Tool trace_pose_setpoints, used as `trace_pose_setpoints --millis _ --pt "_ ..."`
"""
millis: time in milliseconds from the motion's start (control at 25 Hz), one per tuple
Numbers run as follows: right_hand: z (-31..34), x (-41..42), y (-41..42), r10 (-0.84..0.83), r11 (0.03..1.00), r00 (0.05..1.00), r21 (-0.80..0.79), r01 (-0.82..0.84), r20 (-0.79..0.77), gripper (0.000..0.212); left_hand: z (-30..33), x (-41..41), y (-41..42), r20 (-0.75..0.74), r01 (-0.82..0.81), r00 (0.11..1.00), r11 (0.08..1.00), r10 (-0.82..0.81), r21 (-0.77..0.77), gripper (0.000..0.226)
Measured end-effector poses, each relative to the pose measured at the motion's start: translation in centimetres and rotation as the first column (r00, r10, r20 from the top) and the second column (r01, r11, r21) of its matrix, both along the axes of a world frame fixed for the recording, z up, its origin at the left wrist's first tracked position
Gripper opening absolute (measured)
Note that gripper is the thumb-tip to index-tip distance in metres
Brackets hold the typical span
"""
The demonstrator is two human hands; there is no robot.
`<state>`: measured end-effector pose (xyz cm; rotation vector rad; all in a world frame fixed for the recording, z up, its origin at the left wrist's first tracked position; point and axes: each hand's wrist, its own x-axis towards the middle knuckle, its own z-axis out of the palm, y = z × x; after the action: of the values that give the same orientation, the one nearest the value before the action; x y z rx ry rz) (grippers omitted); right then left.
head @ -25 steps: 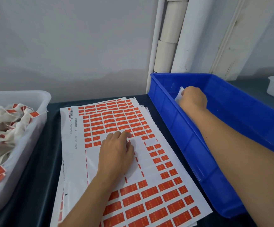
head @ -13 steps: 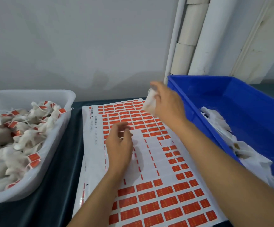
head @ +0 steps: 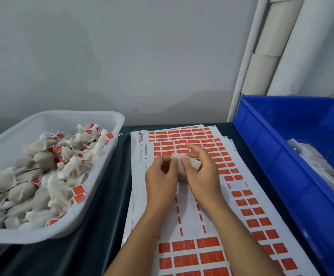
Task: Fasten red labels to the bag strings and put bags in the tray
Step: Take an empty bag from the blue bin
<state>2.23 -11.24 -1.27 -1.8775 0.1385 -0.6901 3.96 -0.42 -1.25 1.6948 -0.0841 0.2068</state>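
A small white cloth bag (head: 190,163) is held above the sheet of red labels (head: 206,246) in the middle of the table. My right hand (head: 202,174) grips the bag from the right. My left hand (head: 161,176) pinches the bag's top, where its string sits, from the left. The white tray (head: 106,168) at the left holds several white bags with red labels on their strings. Unlabelled white bags (head: 317,162) lie in the blue bin (head: 271,156) at the right.
The label sheets lie stacked on a dark tablecloth (head: 102,226) between tray and bin. A grey wall and white pipes (head: 265,56) stand behind the table. Part of the top sheet's middle has its labels peeled off.
My right hand brought the bag from the blue bin's edge to the middle over the sheets. My left hand lifted off the sheet and took hold of the bag's top.
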Motion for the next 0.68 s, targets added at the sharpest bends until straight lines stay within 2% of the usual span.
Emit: trace_pose_setpoints --millis 120,240,320,400,480,680 --pt "-0.3 -0.2 -0.5 -0.112 0.978 0.993 -0.174 0.117 0.036 0.041 -0.1 0.0 0.0 -0.011 -0.043 0.999 0.999 0.043 -0.032 0.004" --pt "-0.7 -0.5 -0.7 -0.266 0.906 0.949 -0.293 0.306 0.170 0.032 0.0 0.2 0.2 -0.022 -0.062 0.998 0.997 0.061 -0.056 0.004" --pt "-0.8 -0.8 -0.5 -0.174 0.927 0.968 -0.302 0.223 0.181 0.027 0.0 0.3 0.3 -0.029 -0.059 0.998 0.994 0.057 -0.092 0.004" --pt "-0.8 -1.1 -0.2 -0.057 0.942 0.991 -0.321 0.094 0.123 0.033 0.1 0.3 0.4 -0.024 -0.042 0.999 0.995 0.040 -0.092 0.008" --pt "-0.7 -1.1 -0.1 0.001 0.937 0.996 -0.347 0.032 0.094 0.041 0.2 0.2 0.3 -0.010 -0.037 0.999 0.997 0.036 -0.070 0.011" --pt "-0.8 -0.9 0.3 0.002 0.916 0.999 -0.401 0.018 0.048 0.050 0.5 -0.3 -0.1 0.031 0.017 0.999 0.994 -0.014 -0.112 0.016"
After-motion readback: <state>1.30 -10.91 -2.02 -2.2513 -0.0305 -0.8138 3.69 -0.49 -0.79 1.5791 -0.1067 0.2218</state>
